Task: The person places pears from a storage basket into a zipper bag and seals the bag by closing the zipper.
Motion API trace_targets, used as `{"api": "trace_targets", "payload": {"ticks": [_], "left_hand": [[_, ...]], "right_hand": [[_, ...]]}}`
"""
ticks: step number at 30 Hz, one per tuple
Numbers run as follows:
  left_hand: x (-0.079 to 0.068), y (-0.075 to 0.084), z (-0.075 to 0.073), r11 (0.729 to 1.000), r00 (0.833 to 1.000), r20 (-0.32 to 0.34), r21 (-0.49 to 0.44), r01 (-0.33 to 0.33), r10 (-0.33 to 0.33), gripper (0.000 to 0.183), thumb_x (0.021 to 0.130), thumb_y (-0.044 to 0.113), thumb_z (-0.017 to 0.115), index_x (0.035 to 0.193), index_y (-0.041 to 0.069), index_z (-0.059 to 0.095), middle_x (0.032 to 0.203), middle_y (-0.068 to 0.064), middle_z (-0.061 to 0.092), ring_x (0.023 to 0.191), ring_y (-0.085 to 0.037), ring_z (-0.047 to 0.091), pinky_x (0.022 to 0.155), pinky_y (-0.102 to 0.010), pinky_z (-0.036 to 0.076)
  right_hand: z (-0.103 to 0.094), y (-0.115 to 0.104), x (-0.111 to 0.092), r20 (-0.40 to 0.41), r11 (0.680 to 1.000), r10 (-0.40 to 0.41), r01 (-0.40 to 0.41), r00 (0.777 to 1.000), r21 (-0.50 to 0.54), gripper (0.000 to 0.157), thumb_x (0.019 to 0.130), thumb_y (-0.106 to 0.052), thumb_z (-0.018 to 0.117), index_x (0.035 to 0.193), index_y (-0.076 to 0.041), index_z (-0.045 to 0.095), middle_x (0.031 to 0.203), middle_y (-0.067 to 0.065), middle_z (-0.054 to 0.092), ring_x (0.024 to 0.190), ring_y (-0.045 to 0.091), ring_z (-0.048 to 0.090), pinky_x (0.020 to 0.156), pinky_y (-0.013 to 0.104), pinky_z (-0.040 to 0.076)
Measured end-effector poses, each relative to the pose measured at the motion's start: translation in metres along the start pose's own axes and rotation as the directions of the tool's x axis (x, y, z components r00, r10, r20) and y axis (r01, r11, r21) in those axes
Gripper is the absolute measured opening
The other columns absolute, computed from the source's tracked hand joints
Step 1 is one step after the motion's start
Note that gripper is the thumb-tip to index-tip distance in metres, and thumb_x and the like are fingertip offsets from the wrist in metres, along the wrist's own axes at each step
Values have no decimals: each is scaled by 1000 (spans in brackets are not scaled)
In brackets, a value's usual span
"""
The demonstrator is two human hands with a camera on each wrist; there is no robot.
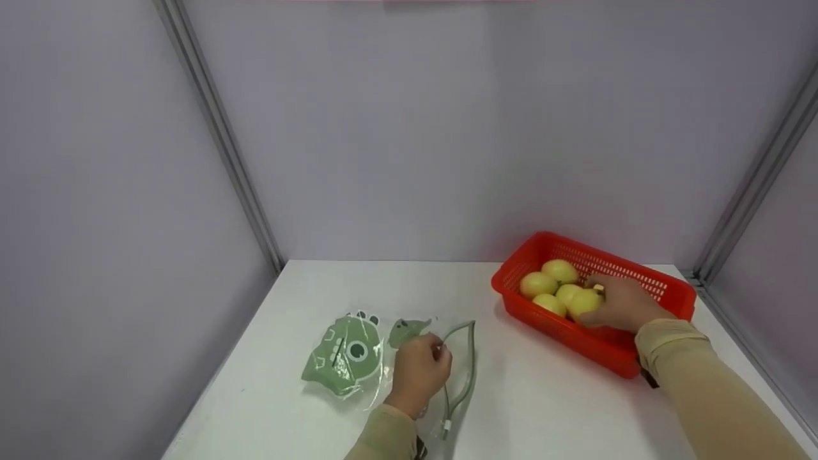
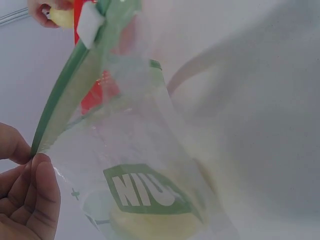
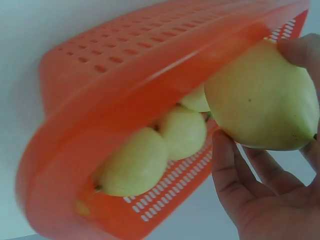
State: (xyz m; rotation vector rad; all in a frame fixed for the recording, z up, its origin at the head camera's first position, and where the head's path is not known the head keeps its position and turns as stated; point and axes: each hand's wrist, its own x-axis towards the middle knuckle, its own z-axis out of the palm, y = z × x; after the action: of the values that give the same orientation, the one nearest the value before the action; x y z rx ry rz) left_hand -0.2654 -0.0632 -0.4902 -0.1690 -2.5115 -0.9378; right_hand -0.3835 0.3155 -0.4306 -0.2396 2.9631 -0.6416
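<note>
In the head view, my left hand (image 1: 418, 370) is over a clear zip bag with green cartoon prints (image 1: 345, 358). The left wrist view shows thumb and fingertips (image 2: 46, 172) pinching the green zip edge of the bag (image 2: 62, 107), whose mouth stands apart. A pale yellow shape (image 2: 155, 226) shows through its lower part. My right hand (image 1: 623, 303) grips a yellow-green pear (image 1: 586, 304) in the red basket (image 1: 575, 342). Close up, the thumb is at the top of that pear (image 3: 260, 95) and the fingers curl beneath it.
Several more pears (image 1: 539, 284) sit together in the left part of the perforated basket. It stands at the back right of the white table (image 1: 255, 396), close to the back wall (image 1: 409, 160). A metal frame post (image 1: 220, 134) rises at the left corner.
</note>
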Motion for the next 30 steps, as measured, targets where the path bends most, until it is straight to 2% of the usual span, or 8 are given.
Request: {"api": "trace_targets", "payload": {"ticks": [3, 7, 12, 16, 19, 24, 30], "left_hand": [[2, 0, 2, 1000, 1000, -1, -7, -9, 9, 7, 84, 15, 66, 81, 10, 70, 67, 6, 60, 58, -1, 49, 52, -16, 42], [5, 0, 4, 1000, 1000, 6, -23, -6, 7, 7, 84, 15, 66, 82, 9, 71, 67, 6, 60, 58, -1, 50, 52, -17, 43], [8, -1, 5, 1000, 1000, -2, -21, -6, 6, 7, 83, 14, 66, 80, 10, 70, 66, 6, 60, 58, -1, 49, 52, -17, 43], [9, 0, 5, 1000, 999, -25, -3, -22, 22, 7, 82, 12, 66, 79, 9, 70, 65, 5, 60, 56, -2, 49, 51, -18, 42], [10, 1, 5, 1000, 1000, -15, -3, -9, 9, 7, 83, 13, 66, 80, 9, 71, 67, 5, 62, 57, -1, 51, 51, -17, 43], [13, 3, 5, 999, 999, 29, -30, 41, -40, 8, 85, 14, 65, 85, 9, 71, 69, 6, 62, 59, 0, 52, 53, -16, 44], [15, 3, 5, 997, 997, 43, -48, 68, -66, 7, 85, 14, 65, 85, 9, 71, 69, 6, 61, 59, -1, 52, 52, -16, 44]], "right_hand": [[-5, -14, -2, -16, 999, -13, 13, 1000, 34, 77, 65, -49, 83, 129, -18, 52, 116, 9, 61, 103, 29, 53, 83, 48, 48], [-5, -31, -2, -46, 997, -73, 74, 996, 31, 76, 66, -48, 84, 128, -18, 53, 115, 7, 61, 104, 28, 52, 86, 49, 47], [6, -51, -3, -88, 989, -147, 148, 985, 12, 70, 64, -45, 86, 122, -21, 55, 110, 2, 61, 98, 24, 53, 79, 43, 50], [17, -65, -3, -138, 975, -220, 219, 966, -25, 62, 62, -43, 86, 113, -24, 58, 100, -4, 62, 90, 19, 55, 73, 37, 48], [25, -75, -3, -141, 967, -256, 254, 956, -37, 57, 62, -40, 85, 110, -26, 58, 95, -7, 62, 86, 15, 55, 73, 34, 47], [38, -93, -7, -119, 956, -293, 293, 949, -19, 62, 60, -38, 85, 115, -25, 58, 99, -9, 62, 88, 14, 56, 79, 37, 50], [63, -115, -11, -87, 934, -347, 353, 934, 60, 60, 60, -35, 87, 113, -29, 60, 99, -16, 60, 90, 9, 55, 81, 33, 49]]}}
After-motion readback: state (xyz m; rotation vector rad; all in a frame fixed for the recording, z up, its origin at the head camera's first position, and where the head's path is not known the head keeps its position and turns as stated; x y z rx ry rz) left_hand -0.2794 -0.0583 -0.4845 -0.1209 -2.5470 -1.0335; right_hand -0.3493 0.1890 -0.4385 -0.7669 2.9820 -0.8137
